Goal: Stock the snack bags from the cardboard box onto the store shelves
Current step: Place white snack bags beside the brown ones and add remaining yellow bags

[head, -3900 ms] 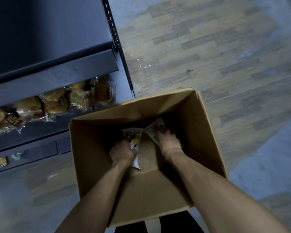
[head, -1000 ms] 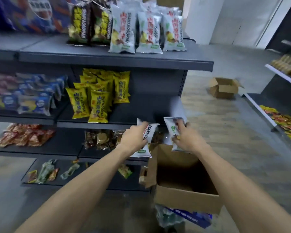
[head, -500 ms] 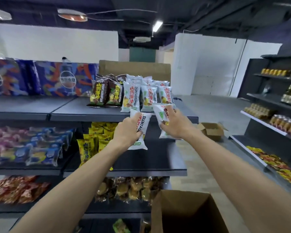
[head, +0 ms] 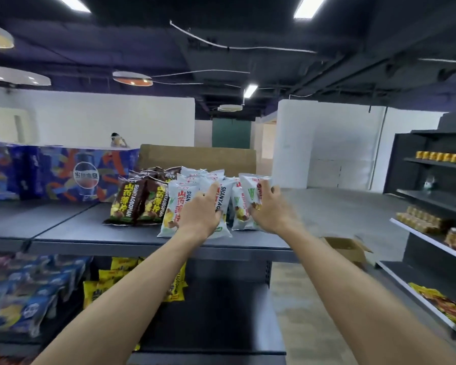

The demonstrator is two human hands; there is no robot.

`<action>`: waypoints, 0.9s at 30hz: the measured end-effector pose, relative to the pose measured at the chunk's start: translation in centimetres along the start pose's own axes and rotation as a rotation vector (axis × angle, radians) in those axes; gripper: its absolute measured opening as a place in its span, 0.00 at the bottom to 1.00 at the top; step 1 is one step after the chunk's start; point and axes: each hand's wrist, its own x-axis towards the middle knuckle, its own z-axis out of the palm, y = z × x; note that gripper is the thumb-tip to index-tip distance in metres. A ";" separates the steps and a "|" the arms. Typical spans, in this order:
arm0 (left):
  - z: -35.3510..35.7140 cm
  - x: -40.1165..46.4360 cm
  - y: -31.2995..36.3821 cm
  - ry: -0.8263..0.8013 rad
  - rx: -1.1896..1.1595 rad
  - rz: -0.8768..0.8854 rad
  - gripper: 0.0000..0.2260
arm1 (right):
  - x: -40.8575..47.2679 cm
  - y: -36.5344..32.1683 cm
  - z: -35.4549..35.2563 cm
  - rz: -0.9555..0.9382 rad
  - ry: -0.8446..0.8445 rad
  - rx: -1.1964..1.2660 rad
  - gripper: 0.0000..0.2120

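"SHANYAOBOPIAN" on brown snack bags (head: 132, 204)

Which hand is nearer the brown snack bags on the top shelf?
Left. The left hand holds a white bag just right of the brown snack bags; the right hand grips another white bag farther right.

The snack bags (head: 225, 204) are white with red lettering. Beside them, dark brown bags (head: 132, 201) carry yellow lettering on a grey shelf (head: 90, 233).

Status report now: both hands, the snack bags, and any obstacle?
Left hand grips one white snack bag. Right hand grips another white bag. Both at top shelf, beside white row. No obstacle seen.
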 end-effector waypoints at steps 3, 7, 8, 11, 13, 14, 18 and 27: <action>3.1 1.1 0.2 -0.016 0.075 -0.061 0.31 | 1.9 1.6 2.7 0.004 -0.005 0.000 0.24; 7.2 1.4 -0.6 0.032 0.080 -0.088 0.31 | 3.8 3.1 6.9 -0.005 0.005 0.018 0.27; 8.0 1.4 -0.8 0.049 0.057 -0.092 0.32 | 4.1 3.4 7.9 -0.018 0.023 0.029 0.28; 9.7 1.2 -1.2 0.068 -0.009 -0.105 0.35 | 4.7 3.7 10.5 -0.045 0.058 0.112 0.32; 10.3 1.0 -1.2 0.087 -0.038 -0.103 0.36 | 5.2 3.7 11.8 -0.005 0.044 0.152 0.34; 10.5 1.0 -1.2 0.097 -0.054 -0.101 0.37 | 5.4 3.7 12.3 0.013 0.037 0.147 0.35; 11.1 1.1 -1.5 0.114 -0.093 -0.077 0.36 | 5.8 3.6 13.0 0.031 0.036 0.137 0.38; 11.1 0.9 -1.7 0.068 -0.055 0.003 0.33 | 4.4 3.2 11.7 0.108 -0.162 0.132 0.37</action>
